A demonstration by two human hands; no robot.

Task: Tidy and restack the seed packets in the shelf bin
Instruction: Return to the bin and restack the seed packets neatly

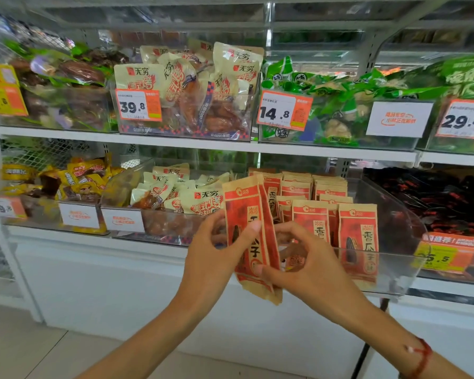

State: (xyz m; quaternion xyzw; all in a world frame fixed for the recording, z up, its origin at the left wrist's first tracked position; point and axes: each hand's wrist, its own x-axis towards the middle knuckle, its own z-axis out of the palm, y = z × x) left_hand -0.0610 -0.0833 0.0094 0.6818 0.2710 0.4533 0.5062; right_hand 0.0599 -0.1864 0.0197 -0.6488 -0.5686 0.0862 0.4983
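My right hand (301, 258): pinches the held packets' lower right edge.
My left hand (216, 250): grips the held packets (251, 236), tilted, near the bin.
Bin (402, 214): more packets (357, 236) upright, far right.

left fingers (216, 236) behind packets (251, 236), price tag (4, 207) blurred

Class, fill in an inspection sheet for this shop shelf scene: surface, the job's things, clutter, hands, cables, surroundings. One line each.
Surface: white shelf carrying clear bins.
Job's things: held seed packets in front of the clear bin; upright seed packets in bin stand in rows.
Clutter: cream snack bags heaped loosely in the neighbouring bin.
Hands: left hand and right hand both grip the held packets.
Cables: nothing seen.
Surroundings: upper shelf bins, orange price tags, white floor tiles.
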